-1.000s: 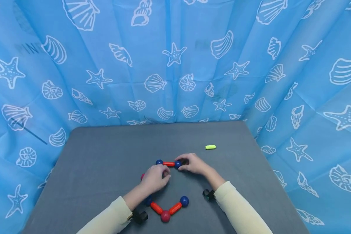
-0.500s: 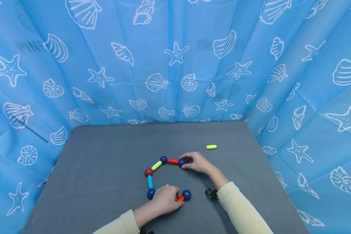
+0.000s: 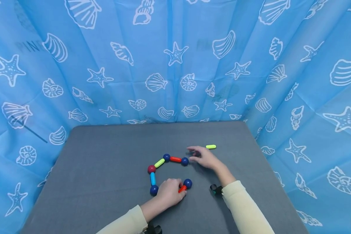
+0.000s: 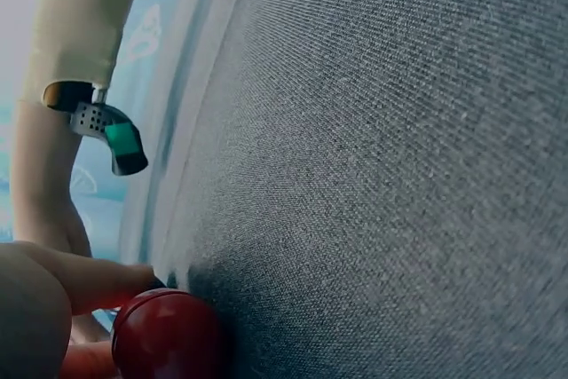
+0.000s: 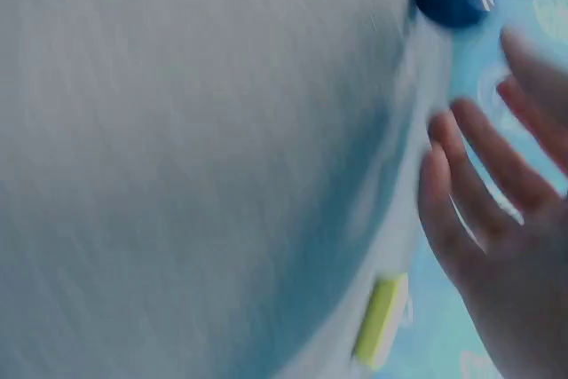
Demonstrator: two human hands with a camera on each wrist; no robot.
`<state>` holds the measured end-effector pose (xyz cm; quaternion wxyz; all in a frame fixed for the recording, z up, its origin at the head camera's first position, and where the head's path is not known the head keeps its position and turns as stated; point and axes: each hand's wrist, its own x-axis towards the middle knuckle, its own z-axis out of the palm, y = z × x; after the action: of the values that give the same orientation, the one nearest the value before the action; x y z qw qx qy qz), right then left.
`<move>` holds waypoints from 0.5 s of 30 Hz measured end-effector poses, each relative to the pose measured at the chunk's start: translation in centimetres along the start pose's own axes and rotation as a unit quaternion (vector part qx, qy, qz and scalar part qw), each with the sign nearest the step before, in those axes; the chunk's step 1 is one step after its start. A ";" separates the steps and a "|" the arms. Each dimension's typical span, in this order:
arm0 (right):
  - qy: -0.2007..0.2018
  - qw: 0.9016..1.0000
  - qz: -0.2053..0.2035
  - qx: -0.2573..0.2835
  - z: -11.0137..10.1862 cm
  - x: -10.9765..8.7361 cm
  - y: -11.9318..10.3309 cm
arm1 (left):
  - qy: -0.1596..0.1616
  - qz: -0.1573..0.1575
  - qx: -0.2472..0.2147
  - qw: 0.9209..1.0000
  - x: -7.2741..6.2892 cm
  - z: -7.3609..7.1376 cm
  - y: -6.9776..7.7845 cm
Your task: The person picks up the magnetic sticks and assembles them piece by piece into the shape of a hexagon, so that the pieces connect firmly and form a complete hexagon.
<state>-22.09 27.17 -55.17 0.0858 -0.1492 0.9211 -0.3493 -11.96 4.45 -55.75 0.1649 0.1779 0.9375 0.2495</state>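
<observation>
A chain of balls and short rods lies bent on the grey table. It runs from a blue ball (image 3: pixel 185 161) through a red rod (image 3: pixel 175 159), another blue ball (image 3: pixel 166 158), a yellow-green rod (image 3: pixel 159 163), a red ball (image 3: pixel 151 169) and a light-blue rod (image 3: pixel 153 178) to a blue ball (image 3: pixel 154 190). My left hand (image 3: pixel 170 192) grips a second red ball (image 4: pixel 167 335) at the near side, hiding it in the head view. From under its fingers a red rod (image 3: pixel 182 188) leads to an end blue ball (image 3: pixel 188 183). My right hand (image 3: pixel 205 157), fingers spread and holding nothing, hovers right of the far blue ball.
A loose yellow-green rod (image 3: pixel 211 147) lies behind my right hand. The grey table (image 3: pixel 105 156) carries all the pieces. Beyond its back edge hangs a blue curtain (image 3: pixel 152 58) with white shells. A dark strapped device (image 3: pixel 215 189) sits at my right wrist.
My left hand has moved from the chain's left side to the near red ball, shifting the near end away from me. My right hand has let go of the far blue ball and drawn right.
</observation>
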 end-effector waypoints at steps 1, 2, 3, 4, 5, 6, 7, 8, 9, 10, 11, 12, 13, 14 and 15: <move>0.030 0.999 0.010 -0.028 -0.7 -0.1 0.4 | -0.003 -0.002 -0.004 1.000 -0.1 0.0 0.0; 0.059 0.996 0.024 -0.056 -1.4 -0.2 0.8 | -0.006 -0.003 -0.008 1.000 -0.1 0.0 0.0; 0.087 0.991 0.037 -0.091 -2.0 -0.3 1.2 | -0.008 -0.004 -0.012 1.000 -0.1 0.1 0.0; 0.107 0.984 0.057 -0.127 -2.5 -0.4 1.6 | -0.010 -0.005 -0.016 1.000 -0.1 0.1 0.0; 0.118 0.977 0.073 -0.163 -3.0 -0.5 2.1 | -0.011 -0.005 -0.022 1.000 -0.2 0.2 0.0; 0.121 0.969 0.087 -0.196 -3.4 -0.6 2.4 | -0.010 -0.006 -0.028 1.000 -0.2 0.2 -0.1; 0.116 0.963 0.097 -0.223 -3.7 -0.6 2.7 | -0.010 -0.006 -0.032 0.999 -0.2 0.3 -0.1; 0.108 0.958 0.101 -0.244 -3.8 -0.7 3.0 | -0.009 -0.007 -0.036 0.999 -0.2 0.3 -0.2; 0.099 0.953 0.104 -0.266 -3.8 -0.6 3.2 | -0.008 -0.007 -0.041 0.999 -0.3 0.3 -0.3; 0.091 0.950 0.105 -0.280 -3.8 -0.6 3.4 | -0.006 -0.007 -0.043 0.999 -0.3 0.4 -0.4; 0.084 0.947 0.104 -0.292 -3.7 -0.6 3.4 | -0.005 -0.007 -0.047 0.999 -0.3 0.4 -0.4; 0.079 0.945 0.104 -0.300 -3.5 -0.6 3.4 | -0.005 -0.007 -0.050 0.999 -0.3 0.4 -0.5; 0.075 0.945 0.106 -0.299 -3.2 -0.7 3.4 | -0.006 -0.007 -0.054 0.998 -0.3 0.4 -0.6; 0.070 0.947 0.110 -0.292 -3.0 -0.7 3.2 | -0.008 -0.006 -0.057 0.998 -0.4 0.4 -0.7; 0.066 0.951 0.119 -0.276 -2.7 -0.9 3.0 | -0.009 -0.005 -0.059 0.998 -0.5 0.5 -0.8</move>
<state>-22.62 31.28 -55.07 0.0213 -0.0331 0.9962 -0.0777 -11.53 3.84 -56.45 0.1851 0.1654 0.9203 0.3023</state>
